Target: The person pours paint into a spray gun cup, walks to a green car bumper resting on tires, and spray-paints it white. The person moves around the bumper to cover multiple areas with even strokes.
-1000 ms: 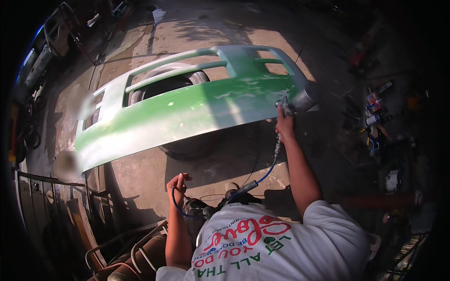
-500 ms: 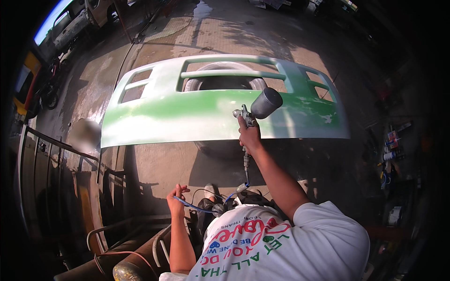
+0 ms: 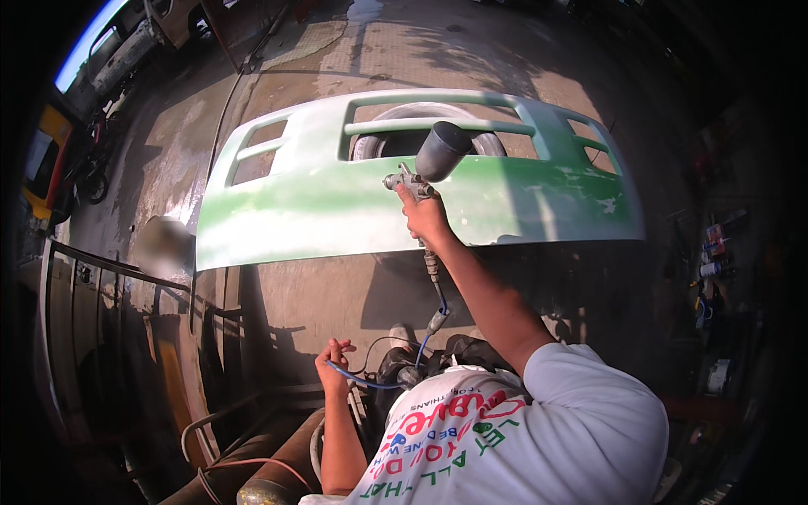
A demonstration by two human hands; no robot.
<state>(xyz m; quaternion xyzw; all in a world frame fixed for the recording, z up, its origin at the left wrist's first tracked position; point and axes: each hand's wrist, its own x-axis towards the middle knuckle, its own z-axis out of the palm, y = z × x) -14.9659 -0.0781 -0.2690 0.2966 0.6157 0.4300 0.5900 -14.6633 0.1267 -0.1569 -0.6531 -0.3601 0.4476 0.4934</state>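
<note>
A car bumper [image 3: 320, 198], streaked green and white, lies across the view in front of me. My right hand [image 3: 427, 220] is wrapped round a metal spray gun [image 3: 412, 183] with a dark grey cup [image 3: 443, 151] tilted on top. The gun is over the middle of the bumper, its nozzle to the left. From its handle a blue hose [image 3: 366, 381] runs down past my waist to my left hand [image 3: 335, 362]. That hand is low and left, apart from the bumper, its fingers curled round the hose.
A tire [image 3: 425, 111] shows through the bumper's middle opening. Metal railing [image 3: 118, 263] stands at the left, above large cylinders [image 3: 282, 459]. A motorcycle [image 3: 94, 172] and a rusty vehicle body [image 3: 126, 63] are at far left. Cans and small items [image 3: 711, 269] sit at right.
My right hand has carried the spray gun leftward along the bumper. The left hand still holds the hose. The whole view has shifted slightly.
</note>
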